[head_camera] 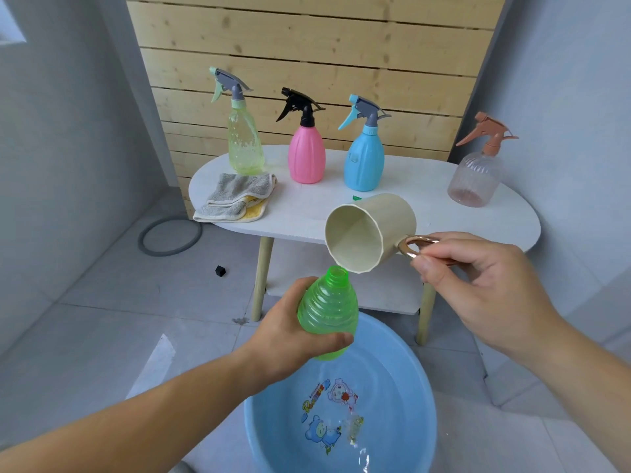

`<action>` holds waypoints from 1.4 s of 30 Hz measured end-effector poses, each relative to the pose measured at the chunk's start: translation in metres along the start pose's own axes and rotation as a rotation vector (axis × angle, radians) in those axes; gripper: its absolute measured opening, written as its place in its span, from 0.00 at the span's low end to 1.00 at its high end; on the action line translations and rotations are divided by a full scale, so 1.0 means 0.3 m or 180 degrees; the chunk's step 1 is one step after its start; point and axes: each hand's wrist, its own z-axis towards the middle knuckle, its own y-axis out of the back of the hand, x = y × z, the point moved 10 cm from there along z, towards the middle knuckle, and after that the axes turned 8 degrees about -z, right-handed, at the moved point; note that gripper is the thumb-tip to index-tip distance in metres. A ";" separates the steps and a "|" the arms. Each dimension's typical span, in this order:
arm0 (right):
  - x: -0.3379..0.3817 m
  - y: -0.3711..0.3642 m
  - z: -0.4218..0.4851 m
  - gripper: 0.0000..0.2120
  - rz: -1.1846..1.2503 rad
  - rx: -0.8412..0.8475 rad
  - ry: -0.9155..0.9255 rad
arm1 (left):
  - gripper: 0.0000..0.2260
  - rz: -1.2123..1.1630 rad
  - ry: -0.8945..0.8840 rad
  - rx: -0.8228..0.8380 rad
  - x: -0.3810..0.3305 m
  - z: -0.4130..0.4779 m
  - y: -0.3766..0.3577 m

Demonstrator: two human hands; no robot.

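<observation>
Down on the floor, nearest the viewer, sits the big blue basin (252, 421) with water in it and a cartoon print on the bottom. Beyond it is the white oval table (444, 186), carrying four spray bottles in a row, all with trigger tops on: yellow-green (244, 141) on the far left, then pink (306, 155), blue (363, 162), and a clear one (474, 175) on the right. A folded towel (239, 199) lies at the table's left end. Now the action: over the basin's far rim, the left hand (290, 339) wraps its fingers and thumb round the belly of the green bottle (329, 308), which has no top. Its long axis runs near upright, the open neck pointing up and leaning a touch right and away, straight at the cup. The right hand (485, 281) pinches the coppery handle (420, 245) of the beige cup (362, 230), thumb curled over it. The cup is tipped onto its side, long axis almost level, mouth facing left and slightly down, its low lip just above the bottle's neck. No stream shows and the cup's inside looks bare, so the pour seems to be at its tail end. How full the bottle is cannot be read through the green plastic. Left to do, by the look of it: right the cup and fit a spray top.
</observation>
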 end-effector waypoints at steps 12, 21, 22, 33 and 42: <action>0.018 0.009 -0.007 0.06 -0.0431 -0.0150 0.0307 | 0.32 -0.0001 0.0001 0.0005 0.003 -0.001 -0.002; 0.042 0.013 -0.010 0.12 -0.0595 -0.0206 0.0616 | 0.32 0.0012 0.0001 0.0020 0.005 -0.003 -0.003; 0.044 0.012 -0.011 0.12 -0.0597 -0.0210 0.0638 | 0.32 0.0014 0.0003 0.0018 0.006 -0.004 -0.003; 0.070 0.011 -0.018 0.08 -0.0819 -0.0259 0.0941 | 0.33 0.0036 0.0013 -0.0009 0.011 -0.004 -0.001; 0.110 0.006 -0.035 0.09 -0.1129 -0.0272 0.1287 | 0.32 0.0036 0.0031 -0.0017 0.008 -0.006 -0.003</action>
